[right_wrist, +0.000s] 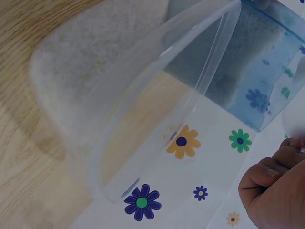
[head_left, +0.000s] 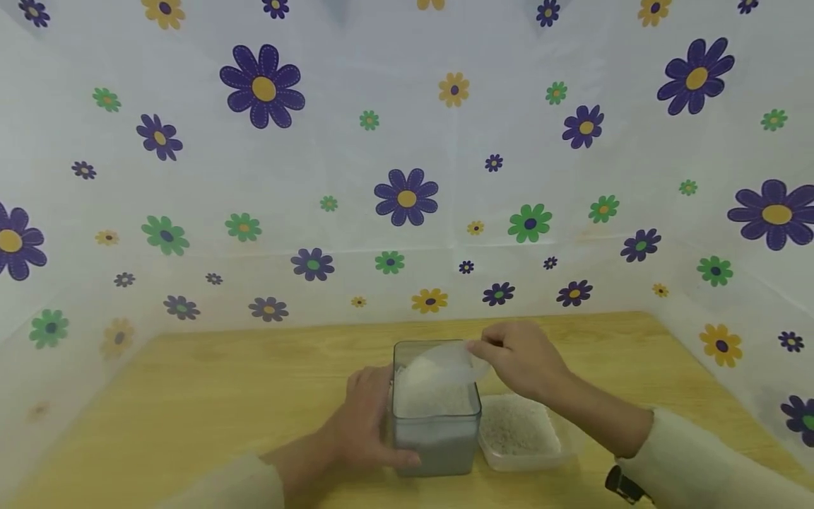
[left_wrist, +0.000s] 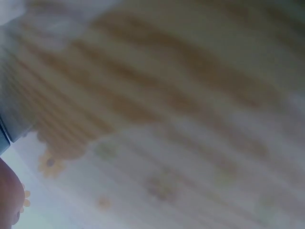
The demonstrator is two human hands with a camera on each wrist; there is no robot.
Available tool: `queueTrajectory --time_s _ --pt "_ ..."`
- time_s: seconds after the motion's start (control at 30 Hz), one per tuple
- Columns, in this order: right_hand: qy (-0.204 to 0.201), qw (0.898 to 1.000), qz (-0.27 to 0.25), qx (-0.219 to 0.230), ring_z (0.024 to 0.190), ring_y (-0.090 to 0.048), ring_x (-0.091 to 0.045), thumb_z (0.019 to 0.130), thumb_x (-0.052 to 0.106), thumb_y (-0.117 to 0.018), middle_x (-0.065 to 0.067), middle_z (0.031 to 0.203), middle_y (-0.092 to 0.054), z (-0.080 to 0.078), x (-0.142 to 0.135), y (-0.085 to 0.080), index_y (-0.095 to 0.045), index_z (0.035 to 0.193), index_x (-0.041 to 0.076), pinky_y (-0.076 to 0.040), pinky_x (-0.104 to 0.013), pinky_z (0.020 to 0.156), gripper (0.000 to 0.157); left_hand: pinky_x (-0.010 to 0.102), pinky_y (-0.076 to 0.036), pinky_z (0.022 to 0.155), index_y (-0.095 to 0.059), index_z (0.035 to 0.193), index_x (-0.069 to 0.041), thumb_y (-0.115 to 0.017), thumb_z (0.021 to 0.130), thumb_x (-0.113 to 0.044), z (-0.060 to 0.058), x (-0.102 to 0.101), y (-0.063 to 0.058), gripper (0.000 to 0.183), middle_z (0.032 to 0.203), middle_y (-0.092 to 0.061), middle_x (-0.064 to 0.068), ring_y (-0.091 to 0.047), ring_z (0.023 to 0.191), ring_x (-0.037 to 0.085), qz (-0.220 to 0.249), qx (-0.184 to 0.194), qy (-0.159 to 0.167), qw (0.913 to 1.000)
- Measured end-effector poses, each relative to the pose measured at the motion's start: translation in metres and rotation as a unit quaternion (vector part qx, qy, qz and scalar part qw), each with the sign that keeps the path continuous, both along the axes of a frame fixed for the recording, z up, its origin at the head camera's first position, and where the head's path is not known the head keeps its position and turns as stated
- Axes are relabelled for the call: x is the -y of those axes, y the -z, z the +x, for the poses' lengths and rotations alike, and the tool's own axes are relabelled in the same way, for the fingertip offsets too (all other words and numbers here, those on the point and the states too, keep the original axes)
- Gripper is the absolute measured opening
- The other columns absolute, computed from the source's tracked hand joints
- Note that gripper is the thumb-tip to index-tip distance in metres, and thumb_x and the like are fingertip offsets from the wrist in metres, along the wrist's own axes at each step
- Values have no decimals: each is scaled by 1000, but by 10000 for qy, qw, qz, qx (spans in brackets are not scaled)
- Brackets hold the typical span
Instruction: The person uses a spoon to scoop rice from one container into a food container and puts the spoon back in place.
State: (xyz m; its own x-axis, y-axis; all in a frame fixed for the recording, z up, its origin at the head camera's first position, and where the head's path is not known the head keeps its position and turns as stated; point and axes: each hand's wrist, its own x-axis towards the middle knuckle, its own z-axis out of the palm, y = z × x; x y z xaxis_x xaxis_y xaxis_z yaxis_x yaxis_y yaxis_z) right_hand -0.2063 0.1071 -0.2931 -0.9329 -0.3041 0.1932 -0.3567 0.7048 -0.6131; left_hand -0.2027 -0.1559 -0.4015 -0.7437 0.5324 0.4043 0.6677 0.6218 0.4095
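A tall square container of grey-blue see-through plastic stands on the table, holding white grains that look like rice. My left hand grips its left side, thumb across the front; the left wrist view catches only the container's edge and part of a finger. Over the container's opening, my right hand pinches a translucent white plastic piece with a curved, scoop-like outline, tilted down to the left. Right beside the container sits a low clear tub with more grains, its rim large in the right wrist view.
The wooden table is enclosed at the back and sides by a white sheet printed with flowers. A small black object shows at the right sleeve's cuff.
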Motion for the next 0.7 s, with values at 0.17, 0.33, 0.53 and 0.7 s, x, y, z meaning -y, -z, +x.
queueTrajectory --time_s 0.17,0.33,0.53,0.7 --pt "56 9998 -162 -30 48 -27 -11 94 30 -54 5 51 -28 -1 -11 2 -37 55 14 -26 -25 49 45 44 -17 102 -18 144 -32 -63 57 -81 0 0 3 110 133 -41 -14 -33 117 8 -81 143 -90 9998" --pt "116 9998 -90 -168 49 -28 -10 93 31 -55 5 52 -29 -2 -18 1 -38 54 15 -28 -25 49 45 44 -18 103 -23 145 -25 -61 57 -83 -2 -1 3 112 136 -39 -13 -32 120 7 -131 112 -118 9998" --pt "127 9995 -114 -276 48 -27 -11 94 30 -54 5 51 -29 -2 -24 -3 -37 54 14 -27 -26 49 46 44 -20 103 -27 144 -21 -61 56 -82 -2 -1 4 113 136 -40 -12 -32 120 8 -93 57 -92 9999" --pt "131 9992 -200 -333 48 -26 -10 94 32 -53 5 51 -27 -1 -31 -5 -36 54 13 -27 -26 49 48 46 -22 103 -25 145 -22 -61 57 -82 -2 0 5 112 137 -39 -13 -32 120 7 -121 86 -118 9998"
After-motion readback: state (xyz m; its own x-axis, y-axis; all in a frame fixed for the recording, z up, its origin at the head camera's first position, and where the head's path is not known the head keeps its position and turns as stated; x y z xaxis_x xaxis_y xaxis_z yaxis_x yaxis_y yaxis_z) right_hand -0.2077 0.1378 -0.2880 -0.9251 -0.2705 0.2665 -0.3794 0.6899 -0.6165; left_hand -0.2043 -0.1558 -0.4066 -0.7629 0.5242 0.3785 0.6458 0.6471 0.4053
